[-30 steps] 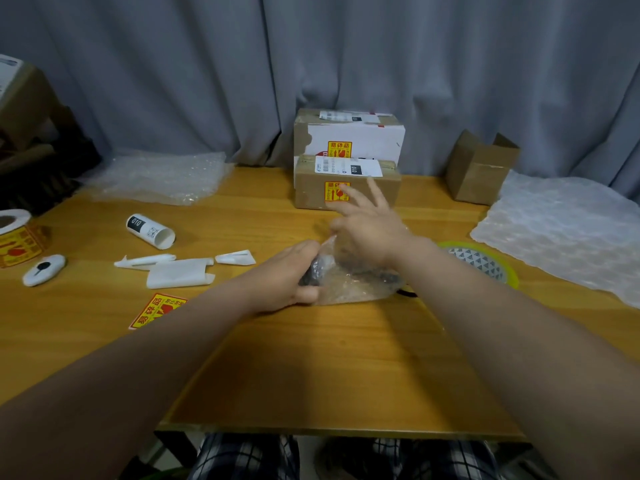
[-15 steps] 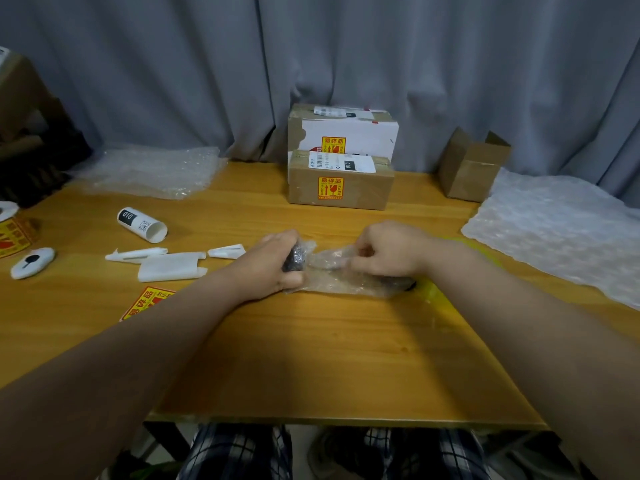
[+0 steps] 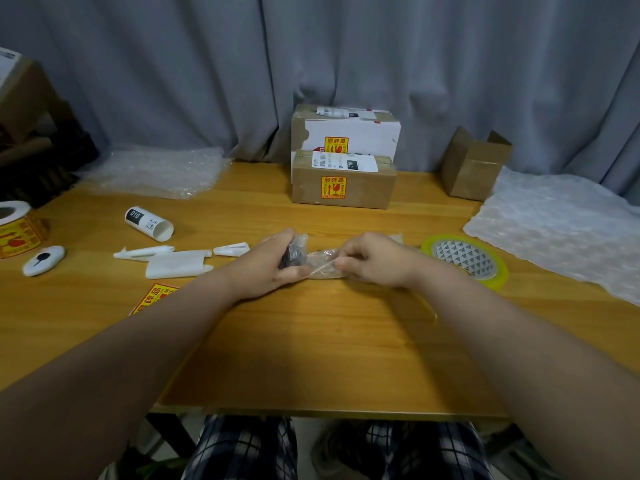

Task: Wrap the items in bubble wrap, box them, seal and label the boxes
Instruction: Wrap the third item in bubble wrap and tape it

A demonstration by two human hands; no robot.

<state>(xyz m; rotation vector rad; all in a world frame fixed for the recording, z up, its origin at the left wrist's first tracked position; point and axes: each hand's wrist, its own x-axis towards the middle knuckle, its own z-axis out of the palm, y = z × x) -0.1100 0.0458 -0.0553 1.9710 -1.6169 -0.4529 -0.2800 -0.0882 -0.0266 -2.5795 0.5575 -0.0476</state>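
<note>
Left grip [image 3: 272, 266] clasping bundle [image 3: 321, 263], right grip [image 3: 373, 259] pinching

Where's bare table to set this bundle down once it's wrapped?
The widest free patch is the wooden table between its near edge and the left hand and right hand. A narrower bare strip lies between the hands and the labelled brown cardboard box. Crowded: left, around the white paper scraps; right, by the yellow-green tape roll and white bubble wrap sheet.
</note>
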